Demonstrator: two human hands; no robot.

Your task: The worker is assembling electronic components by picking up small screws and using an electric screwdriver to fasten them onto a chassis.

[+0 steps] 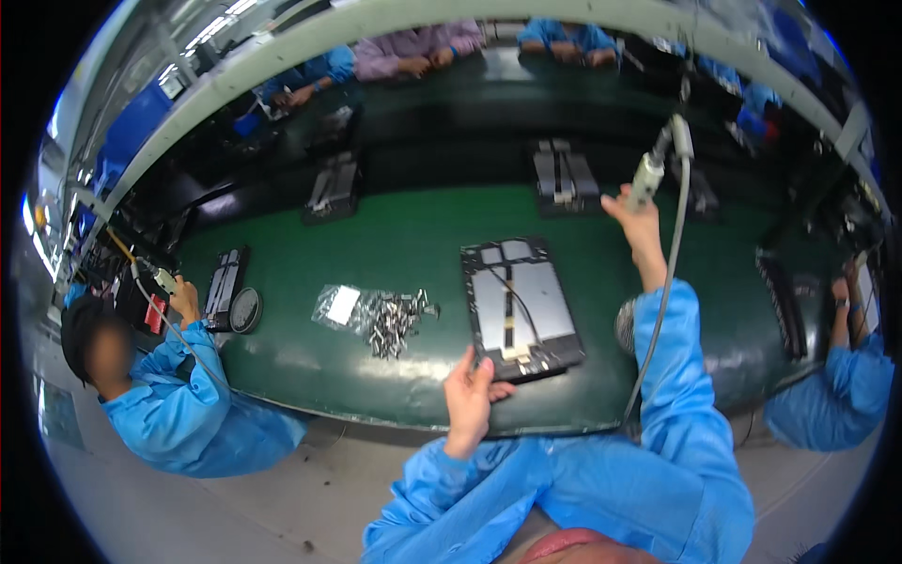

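Opened tablet (520, 305), left hand (470, 395) (on corner), right hand (637, 214) gripping screwdriver (648, 174)

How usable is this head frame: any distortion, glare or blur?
Head view: strong fisheye bending of the green table edge, black corners; mild glare on the open tablet; left hand and right hand sharp; far workers soft.

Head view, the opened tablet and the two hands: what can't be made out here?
- Head view: the tip of the electric screwdriver in the right hand is hidden by the hand itself.
- The opened tablet: its near left corner is covered by the left hand; its screws are too small to see.
- The pile of small metal parts is too small to identify.
- The green belt blurs toward the rim.
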